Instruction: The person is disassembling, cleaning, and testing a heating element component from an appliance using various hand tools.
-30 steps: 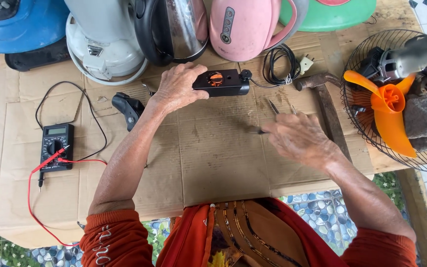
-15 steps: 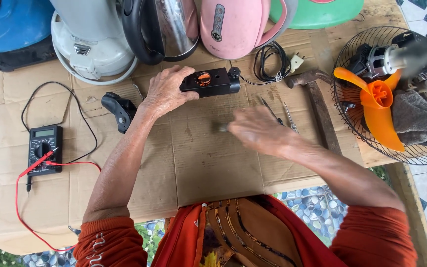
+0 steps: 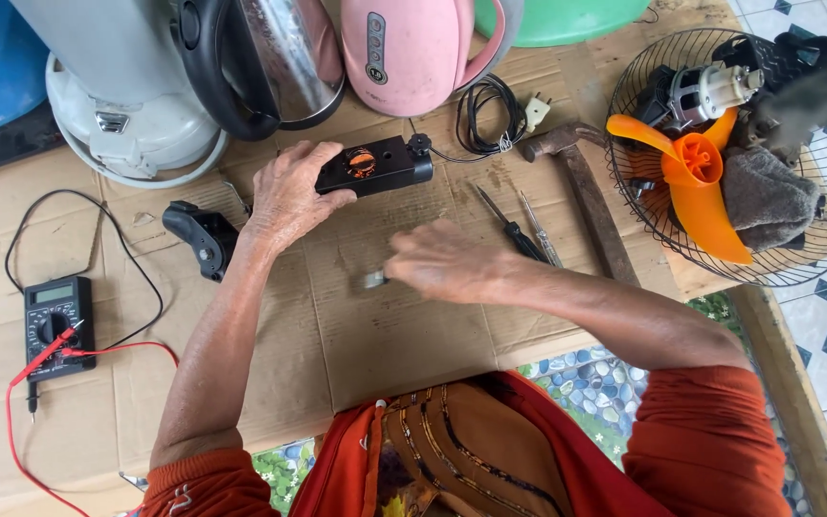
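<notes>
Head view, looking down: nearest the camera are orange sleeves and two bare forearms stretched over a cardboard-covered desk [image 3: 404, 335]. Right hand [image 3: 447, 263] hovers low over the cardboard, its fingers pinched on a small grey metal piece [image 3: 375, 279] that juts out to the left — the hand is blurred, so what the piece is cannot be told. Just beyond it lie a dark-handled screwdriver [image 3: 509, 228] and a thinner clear-handled one [image 3: 540, 230], side by side, with a hammer [image 3: 581, 187] to their right. Left hand [image 3: 287, 191] lies on the near end of a black box [image 3: 375, 165] with an orange dial on top, fingers curled over that end and gripping it; the box rests flat on the cardboard, well apart from the right hand. Beside the left wrist sits a black plastic part [image 3: 201, 235]. Far left, a multimeter [image 3: 55, 324] with red and black leads lies flat. Behind the box, a coiled black cord [image 3: 485, 120] with a white plug. At the back stand a steel kettle [image 3: 260, 62], a pink kettle [image 3: 413, 48] and a white cooker [image 3: 122, 96]. On the right, a wire fan guard [image 3: 787, 273] serves as a basket — in it an orange blade [image 3: 696, 182], a motor [image 3: 710, 91] and a grey rag [image 3: 768, 196].
</notes>
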